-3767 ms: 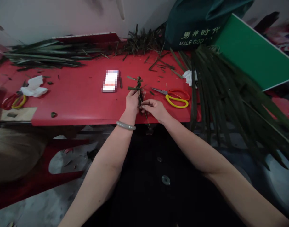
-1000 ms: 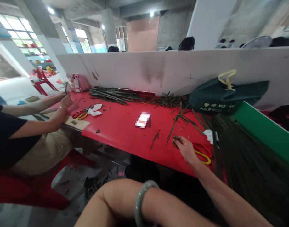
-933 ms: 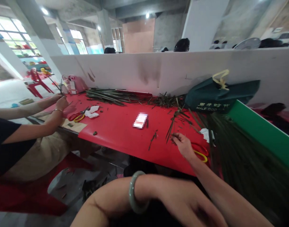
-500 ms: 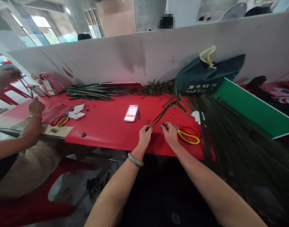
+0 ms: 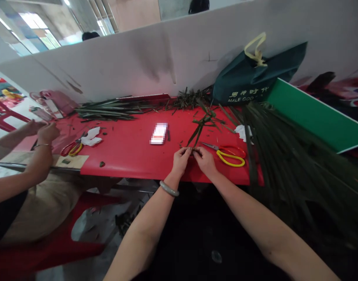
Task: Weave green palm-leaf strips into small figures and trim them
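My left hand (image 5: 180, 160) is closed, thumb and fingers pinching the near ends of green leaf strips (image 5: 194, 135). Those strips lead away to a knotted, woven leaf piece (image 5: 207, 117) with several loose ends, just above the red table cover. My right hand (image 5: 205, 160) is closed too, its fingertips meeting the left ones at the strip ends. What exactly lies between the fingertips is too small to make out. Right of my right hand lies a pair of scissors (image 5: 231, 159) with red and yellow handles, blades pointing left.
A phone (image 5: 158, 134) lies on the red table (image 5: 132, 152). Leaf strips (image 5: 108, 111) and scraps (image 5: 192, 97) line the partition (image 5: 108, 66). Right are a dark green bag (image 5: 255, 80), a green board (image 5: 319, 115) and long leaves (image 5: 284, 168). A co-worker's hands (image 5: 47, 132) work at left.
My hands have come together; they were slightly apart. The view has shifted a little. At left, the co-worker's raised hand has come down beside the other.
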Tool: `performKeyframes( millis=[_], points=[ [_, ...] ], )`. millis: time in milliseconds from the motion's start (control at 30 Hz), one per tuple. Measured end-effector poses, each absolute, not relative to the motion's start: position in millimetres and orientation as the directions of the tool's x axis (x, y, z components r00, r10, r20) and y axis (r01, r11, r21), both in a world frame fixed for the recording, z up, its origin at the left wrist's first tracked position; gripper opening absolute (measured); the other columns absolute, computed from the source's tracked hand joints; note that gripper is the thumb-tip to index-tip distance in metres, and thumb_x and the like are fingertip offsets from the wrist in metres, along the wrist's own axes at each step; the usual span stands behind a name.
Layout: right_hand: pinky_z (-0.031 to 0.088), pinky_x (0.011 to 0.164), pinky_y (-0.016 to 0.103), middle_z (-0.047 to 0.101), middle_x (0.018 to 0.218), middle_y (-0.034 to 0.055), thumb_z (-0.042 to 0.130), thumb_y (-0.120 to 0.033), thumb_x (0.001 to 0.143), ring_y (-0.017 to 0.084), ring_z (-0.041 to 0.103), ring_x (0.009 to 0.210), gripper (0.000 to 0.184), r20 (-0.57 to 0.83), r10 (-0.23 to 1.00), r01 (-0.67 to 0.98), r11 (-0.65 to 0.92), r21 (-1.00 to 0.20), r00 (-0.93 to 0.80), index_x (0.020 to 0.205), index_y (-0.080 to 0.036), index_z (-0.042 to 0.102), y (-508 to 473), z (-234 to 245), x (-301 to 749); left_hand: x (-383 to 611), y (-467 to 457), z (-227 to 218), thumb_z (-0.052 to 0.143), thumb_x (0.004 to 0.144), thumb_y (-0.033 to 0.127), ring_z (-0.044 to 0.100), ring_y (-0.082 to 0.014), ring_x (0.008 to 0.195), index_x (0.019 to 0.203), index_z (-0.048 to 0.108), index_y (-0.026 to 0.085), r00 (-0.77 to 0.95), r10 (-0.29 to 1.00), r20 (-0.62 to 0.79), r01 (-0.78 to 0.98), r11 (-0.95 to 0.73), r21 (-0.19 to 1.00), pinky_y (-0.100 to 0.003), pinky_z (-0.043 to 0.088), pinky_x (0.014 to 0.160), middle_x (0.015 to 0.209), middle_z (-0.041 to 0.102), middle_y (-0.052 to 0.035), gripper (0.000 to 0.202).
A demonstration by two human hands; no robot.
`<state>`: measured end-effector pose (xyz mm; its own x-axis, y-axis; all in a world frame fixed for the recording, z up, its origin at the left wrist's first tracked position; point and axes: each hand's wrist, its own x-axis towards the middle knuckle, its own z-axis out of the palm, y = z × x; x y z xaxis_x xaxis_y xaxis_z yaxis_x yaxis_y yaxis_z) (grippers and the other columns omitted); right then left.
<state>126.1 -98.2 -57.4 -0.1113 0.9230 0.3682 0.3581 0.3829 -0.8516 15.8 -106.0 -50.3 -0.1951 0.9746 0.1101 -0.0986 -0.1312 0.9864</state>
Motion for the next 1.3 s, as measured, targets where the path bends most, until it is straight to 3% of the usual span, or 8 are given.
performKeyframes(
  millis=[200,533,667,933,1300],
  points=[
    [0.045,0.065,0.032,0.065,0.081,0.0078,0.042,-0.021,0.076,0.021,0.059,0.074,0.020,0.357,0.909,0.512,0.415,-0.752,-0.213,0.088,-0.016,0.057,-101,-61,125,18,-106,-55,0.060,0.065,0.029,0.056,-0.0144,0.077,0.077,0.067,0.016,-0.188,0.972,0.139,-0.027,-0.146,0.989,-0.029,0.041,0.077,0.078,0.065,-0.0040,0.019],
    [0.046,0.069,0.032,0.065,0.085,0.0044,0.046,-0.019,0.074,0.020,0.059,0.078,0.020,0.331,0.912,0.457,0.409,-0.790,-0.243,0.090,-0.018,0.059,-99,-60,123,24,-101,-51,0.059,0.067,0.021,0.058,-0.0134,0.079,0.074,0.064,0.017,-0.183,0.982,0.037,-0.337,-0.098,0.937,-0.034,0.041,0.084,0.075,0.064,-0.0015,0.010],
    [0.046,0.070,0.034,0.065,0.086,0.0044,0.046,-0.018,0.074,0.021,0.059,0.080,0.023,0.348,0.925,0.462,0.377,-0.803,-0.150,0.092,-0.017,0.059,-97,-64,123,27,-102,-52,0.060,0.066,0.018,0.058,-0.0136,0.080,0.074,0.064,0.017,-0.162,0.985,0.053,-0.334,-0.105,0.937,-0.034,0.040,0.086,0.074,0.063,-0.0006,0.009],
    [0.045,0.069,0.033,0.065,0.085,0.0040,0.047,-0.020,0.075,0.020,0.059,0.078,0.020,0.349,0.924,0.491,0.379,-0.784,-0.156,0.090,-0.019,0.059,-98,-62,124,24,-102,-53,0.059,0.067,0.022,0.058,-0.0122,0.080,0.075,0.064,0.017,-0.127,0.991,0.036,-0.381,-0.083,0.921,-0.033,0.039,0.087,0.078,0.064,-0.0014,0.010],
    [0.044,0.063,0.030,0.065,0.079,0.0041,0.046,-0.022,0.075,0.019,0.059,0.072,0.015,0.350,0.926,0.505,0.373,-0.778,-0.143,0.084,-0.020,0.058,-97,-64,126,27,-103,-56,0.059,0.067,0.025,0.058,-0.0138,0.082,0.080,0.065,0.016,-0.143,0.989,0.027,-0.277,-0.066,0.959,-0.034,0.040,0.085,0.083,0.065,-0.0042,0.017]
  ],
)
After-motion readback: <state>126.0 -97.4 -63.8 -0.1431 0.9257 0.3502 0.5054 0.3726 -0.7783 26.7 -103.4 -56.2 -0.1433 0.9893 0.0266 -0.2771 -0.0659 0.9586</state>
